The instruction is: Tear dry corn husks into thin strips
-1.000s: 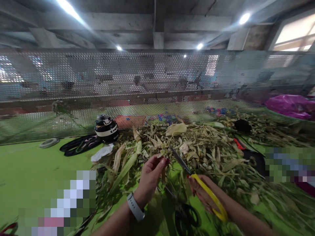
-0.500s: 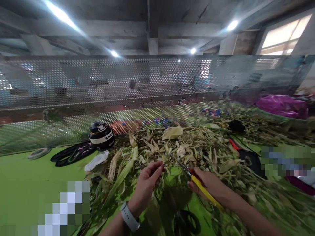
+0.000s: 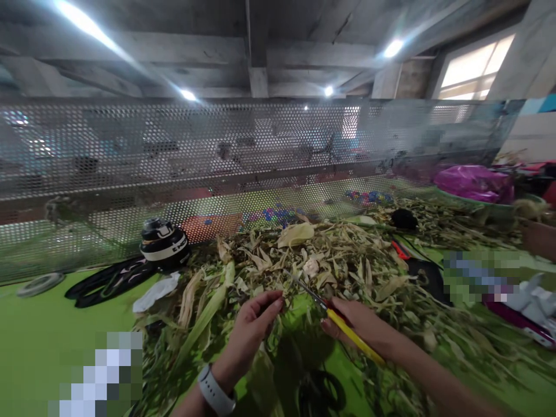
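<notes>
My left hand (image 3: pixel 256 318), with a white watch (image 3: pixel 216 391) on its wrist, is closed in a pinch between thumb and forefinger. What lies in the pinch is too small to make out. My right hand (image 3: pixel 354 324) is wrapped round yellow-handled pliers (image 3: pixel 354 336), whose narrow metal tips point up and left beyond the left fingertips, over the dried corn husks (image 3: pixel 299 234). Between the two hands a strip of green tabletop (image 3: pixel 304 321) shows. Below them, in shadow, lies a black looped thing (image 3: pixel 324 391) that looks like scissor handles.
A black bottle (image 3: pixel 165 246), a black strap (image 3: pixel 106 281) and a white ring (image 3: pixel 41 285) stand at left. A perforated metal screen (image 3: pixel 243 145) rises behind the husks. At right are a red-and-black tool (image 3: pixel 399 249), a black ball (image 3: pixel 403 219) and a purple plastic bag (image 3: pixel 473 184).
The view has turned a little to the right, so everything appears shifted left. Both hands keep nearly the same pose, and the pliers stay in my right hand.
</notes>
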The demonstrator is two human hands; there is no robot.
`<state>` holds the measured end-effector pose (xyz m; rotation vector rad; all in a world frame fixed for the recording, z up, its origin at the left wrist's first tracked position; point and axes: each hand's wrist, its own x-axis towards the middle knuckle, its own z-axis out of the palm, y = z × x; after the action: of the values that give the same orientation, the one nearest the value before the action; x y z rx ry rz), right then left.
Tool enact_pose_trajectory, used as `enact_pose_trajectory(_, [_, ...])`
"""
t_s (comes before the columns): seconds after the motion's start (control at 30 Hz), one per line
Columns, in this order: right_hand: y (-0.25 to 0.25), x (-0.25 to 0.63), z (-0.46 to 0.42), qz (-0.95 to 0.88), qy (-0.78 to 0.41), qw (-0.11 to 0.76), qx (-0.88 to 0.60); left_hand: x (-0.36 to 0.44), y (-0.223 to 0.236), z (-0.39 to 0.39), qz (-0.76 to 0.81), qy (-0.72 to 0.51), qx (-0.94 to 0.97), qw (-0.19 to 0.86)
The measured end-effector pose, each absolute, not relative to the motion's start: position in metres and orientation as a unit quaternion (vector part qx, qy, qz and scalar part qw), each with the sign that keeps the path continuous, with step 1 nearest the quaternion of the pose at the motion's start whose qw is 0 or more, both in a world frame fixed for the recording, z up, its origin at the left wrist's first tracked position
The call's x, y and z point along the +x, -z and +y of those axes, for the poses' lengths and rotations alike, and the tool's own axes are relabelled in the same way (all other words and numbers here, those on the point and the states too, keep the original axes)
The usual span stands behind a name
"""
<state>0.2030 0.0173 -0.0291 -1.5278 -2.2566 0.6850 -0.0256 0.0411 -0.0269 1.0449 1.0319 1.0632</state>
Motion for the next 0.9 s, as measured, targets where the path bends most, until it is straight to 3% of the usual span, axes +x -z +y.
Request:
enact_pose_trajectory(0.57, [0.044, 0.206, 0.024, -0.809, -0.207, 0.162, -0.526, -0.024, 0.024, 0.043, 0.433, -0.489, 0.433, 0.621])
enact_pose_trajectory(0.9, [0.044, 0.205, 0.024, -0.806, -0.252, 0.167, -0.509, -0.023, 0.023, 0.042, 0.437, -0.473, 0.443, 0.624])
